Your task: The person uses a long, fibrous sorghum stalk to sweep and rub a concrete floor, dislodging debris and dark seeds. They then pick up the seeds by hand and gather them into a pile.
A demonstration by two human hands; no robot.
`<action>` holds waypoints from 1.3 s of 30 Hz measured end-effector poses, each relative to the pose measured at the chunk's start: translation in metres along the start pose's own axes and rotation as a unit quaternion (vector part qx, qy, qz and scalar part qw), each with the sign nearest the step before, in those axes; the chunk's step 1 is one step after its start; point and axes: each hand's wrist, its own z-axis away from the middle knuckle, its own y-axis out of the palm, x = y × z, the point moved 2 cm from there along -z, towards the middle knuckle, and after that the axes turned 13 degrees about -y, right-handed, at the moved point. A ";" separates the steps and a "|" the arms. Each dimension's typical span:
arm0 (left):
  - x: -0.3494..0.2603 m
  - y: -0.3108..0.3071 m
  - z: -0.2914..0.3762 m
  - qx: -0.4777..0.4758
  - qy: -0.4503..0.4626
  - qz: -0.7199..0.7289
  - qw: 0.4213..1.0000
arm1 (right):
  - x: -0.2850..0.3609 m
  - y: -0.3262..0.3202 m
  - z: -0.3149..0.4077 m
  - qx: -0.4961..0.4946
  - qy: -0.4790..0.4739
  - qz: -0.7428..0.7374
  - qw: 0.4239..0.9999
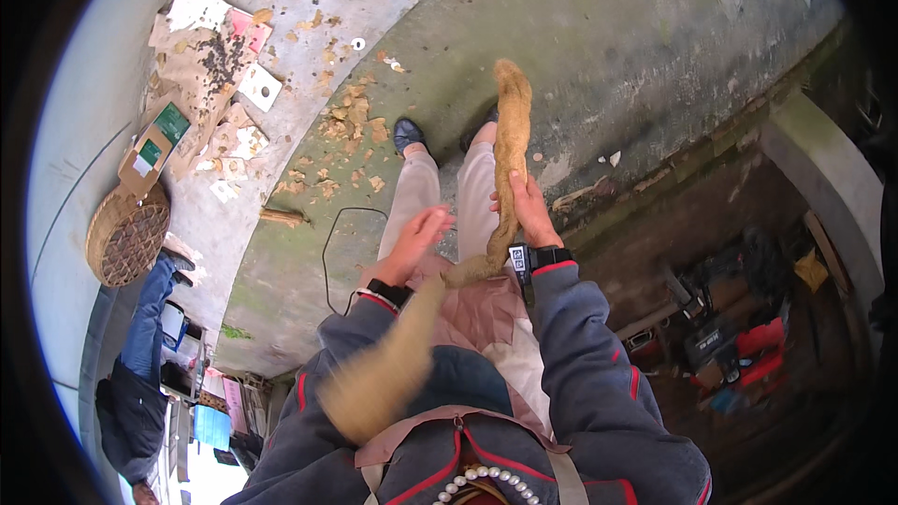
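My right hand (532, 207) grips a long, tan, fibrous dried loofah (513, 119) around its middle. Its upper length stands out past my right hand towards the ground. Below that hand it bends sharply across my lap, and its lower end is blurred in front of my left sleeve. My left hand (419, 235) is beside the bend, apart from the loofah, with fingers extended and nothing in them. A pink apron (477, 308) covers my lap. Each wrist wears a dark band, and the right one carries a small device (519, 259) bearing a printed code.
Torn loofah skin (351, 112) litters the mossy concrete. Black seeds (223, 59) lie on flattened cardboard, near a green-and-brown box (151, 147) and a woven basket (133, 231). At left is another person in blue trousers (147, 315). A drop on the right holds tools and red items (761, 347).
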 end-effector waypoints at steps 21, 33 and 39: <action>-0.019 0.075 0.008 -0.082 0.179 0.025 0.980 | 0.049 0.055 0.011 -0.021 -0.168 0.137 0.976; -0.041 0.074 0.013 -0.098 0.190 -0.074 0.974 | 0.051 0.060 0.016 -0.068 -0.101 0.070 0.990; -0.036 0.060 0.008 -0.025 0.177 0.069 0.981 | 0.056 0.054 0.024 0.017 -0.096 -0.080 0.992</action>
